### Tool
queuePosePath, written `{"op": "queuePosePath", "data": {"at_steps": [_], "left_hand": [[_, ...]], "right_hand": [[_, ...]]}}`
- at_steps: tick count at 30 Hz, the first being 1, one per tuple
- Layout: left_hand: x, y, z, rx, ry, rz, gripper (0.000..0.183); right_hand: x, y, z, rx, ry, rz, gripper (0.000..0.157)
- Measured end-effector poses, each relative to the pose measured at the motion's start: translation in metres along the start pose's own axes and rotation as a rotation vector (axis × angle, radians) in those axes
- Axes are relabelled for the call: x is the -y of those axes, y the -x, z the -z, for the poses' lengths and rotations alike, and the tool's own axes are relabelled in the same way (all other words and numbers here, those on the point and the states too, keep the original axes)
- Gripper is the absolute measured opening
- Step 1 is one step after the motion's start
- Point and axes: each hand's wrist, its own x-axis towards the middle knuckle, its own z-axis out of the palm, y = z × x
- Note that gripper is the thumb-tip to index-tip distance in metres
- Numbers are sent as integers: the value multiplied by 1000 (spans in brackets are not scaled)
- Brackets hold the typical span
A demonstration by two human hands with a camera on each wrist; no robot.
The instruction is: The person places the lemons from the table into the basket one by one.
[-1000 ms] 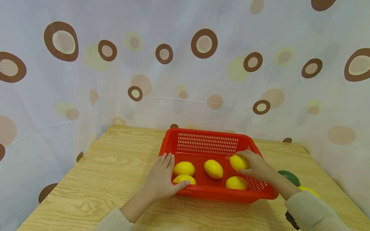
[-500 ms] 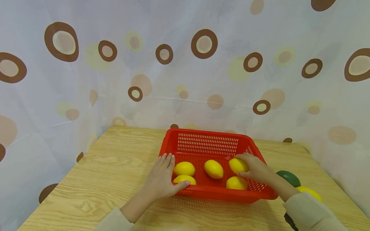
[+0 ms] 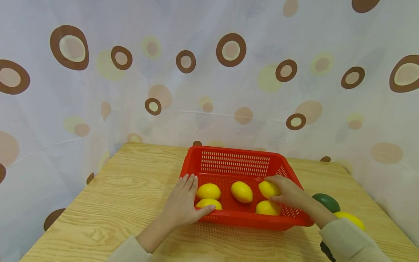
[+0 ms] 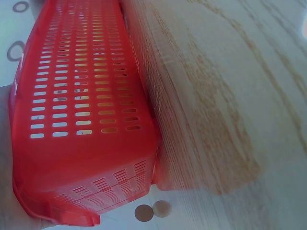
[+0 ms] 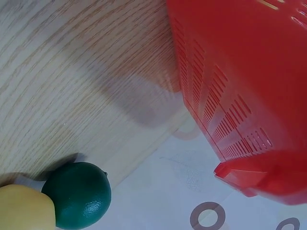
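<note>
A red slotted plastic basket (image 3: 242,219) sits on the wooden table. My left hand (image 3: 183,202) rests on its left rim, fingers straight, with the thumb lying over the front rim. Inside the basket at the right, my right hand (image 3: 289,191) holds a yellow lemon (image 3: 268,189) between fingers and thumb. Just in front of it lies another lemon (image 3: 268,208), and one more lemon (image 3: 242,192) lies mid-basket. Two lemons (image 3: 208,191) are by the left wall. In the left wrist view, part of the left hand (image 4: 5,163) shows along the rim.
Right of the basket, partly behind the right forearm, lie a dark green oval fruit (image 3: 326,202) and a yellow fruit (image 3: 350,219). A small dark object (image 3: 327,251) shows beside the right sleeve. A patterned curtain (image 3: 209,83) hangs behind the wooden table (image 3: 131,182).
My right hand and its lemon have shifted slightly toward the near side and down inside the basket. The left hand, the basket and the other lemons stay in place.
</note>
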Motion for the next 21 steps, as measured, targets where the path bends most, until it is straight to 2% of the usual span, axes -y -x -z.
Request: {"op": "queuePosePath", "data": {"at_steps": [5, 13, 21], "left_hand": [[0, 0, 0, 3, 2, 4, 93], [0, 0, 0, -1, 4, 1, 93], [0, 0, -1, 6, 7, 4, 94]], "right_hand": [[1, -2, 4, -26, 26, 17, 46], [0, -2, 5, -83, 19, 42, 42], [0, 2, 7, -202, 10, 38, 37]]}}
